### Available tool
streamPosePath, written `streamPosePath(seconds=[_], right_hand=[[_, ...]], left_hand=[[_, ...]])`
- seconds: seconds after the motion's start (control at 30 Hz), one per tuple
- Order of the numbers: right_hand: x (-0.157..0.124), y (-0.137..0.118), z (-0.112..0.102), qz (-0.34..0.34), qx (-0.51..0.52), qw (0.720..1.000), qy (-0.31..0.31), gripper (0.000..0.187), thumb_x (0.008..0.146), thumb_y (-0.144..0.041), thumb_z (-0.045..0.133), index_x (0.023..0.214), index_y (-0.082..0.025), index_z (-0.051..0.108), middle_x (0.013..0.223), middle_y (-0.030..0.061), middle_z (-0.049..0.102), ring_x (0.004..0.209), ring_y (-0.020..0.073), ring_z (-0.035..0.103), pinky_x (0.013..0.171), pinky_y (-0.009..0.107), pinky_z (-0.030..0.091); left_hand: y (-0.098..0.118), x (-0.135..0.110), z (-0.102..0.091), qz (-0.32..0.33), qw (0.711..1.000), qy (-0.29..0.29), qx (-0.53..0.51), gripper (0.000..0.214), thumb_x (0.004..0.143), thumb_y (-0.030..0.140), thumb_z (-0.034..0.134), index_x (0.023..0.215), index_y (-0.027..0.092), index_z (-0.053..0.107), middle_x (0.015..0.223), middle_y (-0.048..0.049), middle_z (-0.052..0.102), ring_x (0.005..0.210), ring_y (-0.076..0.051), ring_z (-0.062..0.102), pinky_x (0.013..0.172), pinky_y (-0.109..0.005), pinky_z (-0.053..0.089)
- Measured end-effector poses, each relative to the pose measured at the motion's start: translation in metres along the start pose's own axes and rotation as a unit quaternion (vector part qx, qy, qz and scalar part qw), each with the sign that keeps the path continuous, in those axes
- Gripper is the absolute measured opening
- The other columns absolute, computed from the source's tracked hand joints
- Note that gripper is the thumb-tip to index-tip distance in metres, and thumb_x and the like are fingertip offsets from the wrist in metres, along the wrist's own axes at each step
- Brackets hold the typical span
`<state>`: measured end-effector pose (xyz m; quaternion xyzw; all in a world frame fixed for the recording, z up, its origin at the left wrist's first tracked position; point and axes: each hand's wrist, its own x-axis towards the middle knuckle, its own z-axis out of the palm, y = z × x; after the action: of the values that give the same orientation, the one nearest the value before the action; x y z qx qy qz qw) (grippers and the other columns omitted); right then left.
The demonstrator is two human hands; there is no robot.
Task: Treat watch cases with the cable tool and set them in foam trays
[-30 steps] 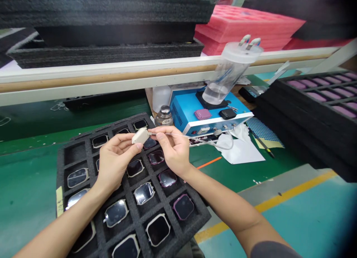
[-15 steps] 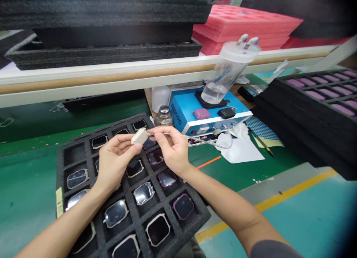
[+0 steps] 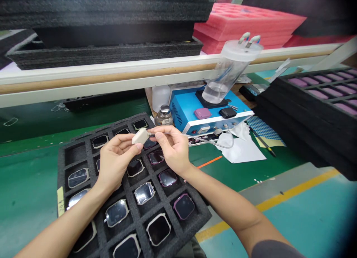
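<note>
My left hand pinches a cream watch case between thumb and fingers, tilted above the tray. Beside it, my right hand is closed on the narrow fitting at the end of a thin clear tube. The fitting's tip meets the right edge of the case; whether it goes inside I cannot tell. Below both hands lies a black foam tray whose compartments hold several watches with dark screens, such as a cream-framed watch and a purple-framed watch.
A blue box-shaped machine carries a clear cylinder, a purple case and a black case. A glass jar stands beside it. Black foam trays are stacked at right. A shelf rail crosses above.
The whole view has shifted very slightly. Both hands keep the same hold, with the case and the tube tip together as before.
</note>
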<state>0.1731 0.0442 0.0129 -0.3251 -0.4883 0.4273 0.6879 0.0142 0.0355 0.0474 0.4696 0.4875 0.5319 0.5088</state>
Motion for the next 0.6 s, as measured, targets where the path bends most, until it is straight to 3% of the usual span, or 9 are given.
streamPosePath(seconds=[0.6], right_hand=[[0.0001, -0.0031, 0.0004, 0.011, -0.01, 1.0, 0.003, 0.019, 0.092, -0.041, 0.071, 0.095, -0.022, 0.07, 0.098, 0.004, 0.078, 0.088, 0.0161, 0.076, 0.082, 0.031, 0.067]], left_hand=[[0.0009, -0.0014, -0.0018, -0.001, 1.0, -0.005, -0.005, 0.037, 0.065, 0.03, 0.096, 0.094, 0.018, 0.076, 0.094, -0.0049, 0.08, 0.083, -0.014, 0.072, 0.071, -0.02, 0.06]])
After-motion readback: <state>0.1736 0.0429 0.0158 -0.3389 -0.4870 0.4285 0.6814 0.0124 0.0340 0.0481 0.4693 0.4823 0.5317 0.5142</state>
